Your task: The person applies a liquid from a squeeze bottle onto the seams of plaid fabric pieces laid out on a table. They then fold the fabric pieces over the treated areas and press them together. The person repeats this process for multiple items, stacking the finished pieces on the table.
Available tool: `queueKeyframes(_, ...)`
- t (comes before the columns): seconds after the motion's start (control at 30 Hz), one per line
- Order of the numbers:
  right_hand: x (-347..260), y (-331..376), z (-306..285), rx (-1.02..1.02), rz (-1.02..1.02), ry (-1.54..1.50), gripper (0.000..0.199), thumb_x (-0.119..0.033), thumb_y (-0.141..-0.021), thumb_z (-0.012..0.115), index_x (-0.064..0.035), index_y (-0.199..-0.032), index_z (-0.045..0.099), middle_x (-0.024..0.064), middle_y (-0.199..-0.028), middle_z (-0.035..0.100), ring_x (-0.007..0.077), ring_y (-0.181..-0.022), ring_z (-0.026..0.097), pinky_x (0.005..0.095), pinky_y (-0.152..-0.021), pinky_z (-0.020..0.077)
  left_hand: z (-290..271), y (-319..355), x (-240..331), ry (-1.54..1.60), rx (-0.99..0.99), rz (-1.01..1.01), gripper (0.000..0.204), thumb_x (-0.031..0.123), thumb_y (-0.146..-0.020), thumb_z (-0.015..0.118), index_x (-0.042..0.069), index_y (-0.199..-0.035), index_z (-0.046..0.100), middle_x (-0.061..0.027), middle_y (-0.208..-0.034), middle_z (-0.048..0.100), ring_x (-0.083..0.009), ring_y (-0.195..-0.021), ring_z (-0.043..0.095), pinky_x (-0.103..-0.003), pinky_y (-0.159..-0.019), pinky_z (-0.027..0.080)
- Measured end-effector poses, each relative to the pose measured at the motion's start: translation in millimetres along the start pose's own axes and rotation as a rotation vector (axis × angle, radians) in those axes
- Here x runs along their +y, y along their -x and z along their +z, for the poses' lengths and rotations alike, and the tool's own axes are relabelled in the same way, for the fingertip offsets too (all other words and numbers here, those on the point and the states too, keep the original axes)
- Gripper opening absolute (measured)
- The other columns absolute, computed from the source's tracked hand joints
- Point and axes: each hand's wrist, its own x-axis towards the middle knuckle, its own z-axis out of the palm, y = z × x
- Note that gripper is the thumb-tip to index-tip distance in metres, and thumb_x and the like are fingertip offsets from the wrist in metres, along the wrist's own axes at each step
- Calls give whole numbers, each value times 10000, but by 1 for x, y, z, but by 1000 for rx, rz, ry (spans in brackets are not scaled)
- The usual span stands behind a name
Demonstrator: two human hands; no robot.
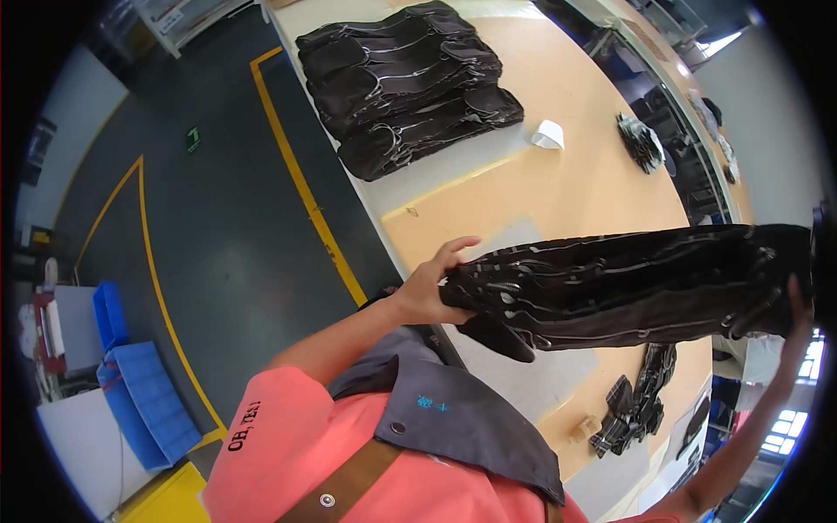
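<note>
1. Already, dark stacks lie on the table beyond the left hand, apparently done.
2. That hand pinches one end of a bundle.
3. Between both hands the bundle stretches over the table, seemingly not yet laid down.
4. Rightmost, the right hand meets its other end; whether closed, I cannot tell.
</note>
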Motion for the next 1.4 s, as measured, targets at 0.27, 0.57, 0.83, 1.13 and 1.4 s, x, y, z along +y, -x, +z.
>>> queueKeyframes(0.27, -75, -72, 279, -389, 101, -671, 474, -166, -832, 696, -2, -1247, 536, 69, -1136, 607, 137, -1039, 554, 264, -942, 398, -103, 0, -13, 705, 706, -264, 587, 21, -734, 653, 11, -1292, 472, -107, -1096, 626, -218, -1008, 615, -335, -902, 503)
queueKeyframes(0.57, -141, -176, 526, -572, 201, -706, 428, -178, -797, 732, -1, -1158, 586, 98, -985, 653, 177, -909, 614, 288, -826, 467, -230, -50, -33, 546, 1026, -535, 488, 149, -779, 745, -39, -1178, 537, -138, -1092, 627, -222, -949, 646, -329, -856, 529)
queueKeyframes(0.83, -146, -214, 679, -641, 354, -801, 441, -174, -782, 748, -15, -1167, 601, 121, -1000, 669, 200, -922, 638, 309, -848, 486, -246, -68, -81, 499, 1051, -563, 448, 74, -807, 723, -12, -1195, 517, -108, -1125, 604, -193, -1028, 602, -324, -906, 495)
queueKeyframes(1.13, -122, -163, 780, -498, 261, -208, 536, -443, -791, 701, -114, -1206, 619, 150, -1117, 646, 310, -1059, 608, 410, -899, 478, -256, -69, -129, 482, 1173, -611, 590, 142, -798, 748, 7, -1275, 426, -106, -1208, 541, -206, -1120, 545, -327, -958, 447)
queueKeyframes(1.4, -152, -145, 731, -1, 271, -214, 557, -470, -812, 685, -72, -1185, 576, 167, -1182, 592, 335, -1138, 534, 438, -947, 422, -234, -55, -47, 83, 1173, -620, 599, 392, -895, 598, 59, -1340, 376, -85, -1261, 457, -196, -1154, 427, -382, -1004, 289)
